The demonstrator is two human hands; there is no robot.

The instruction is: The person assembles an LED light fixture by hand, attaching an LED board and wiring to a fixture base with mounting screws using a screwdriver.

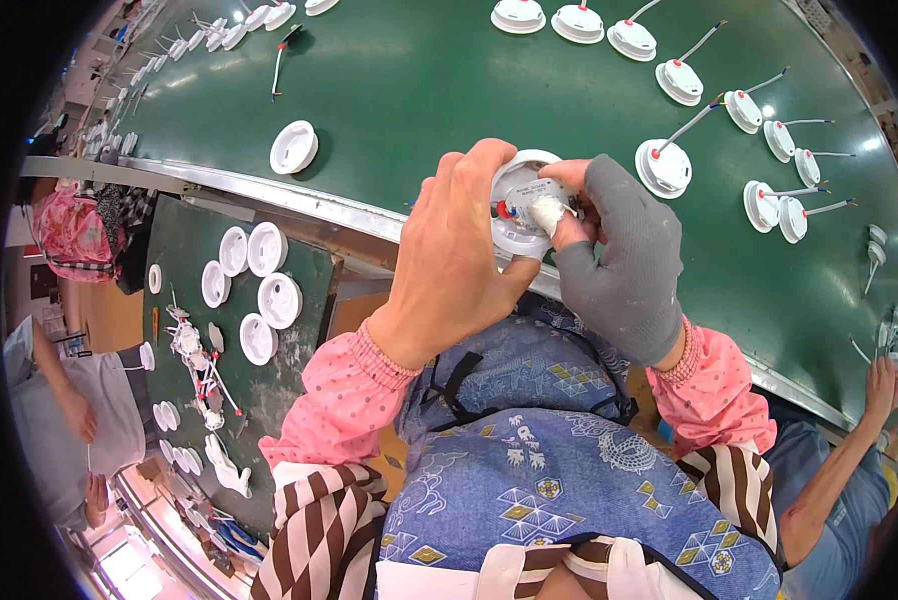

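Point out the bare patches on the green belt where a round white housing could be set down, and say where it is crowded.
Bare belt lies between the lone white housing and the wired units, above both hands: left hand, gloved right hand, which share a round white housing. Crowded: the right arc of wired units and the side table with white caps.

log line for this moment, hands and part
left hand: bare, grips round white housing | right hand: grey glove, fingers at its centre | green belt: row of wired housings
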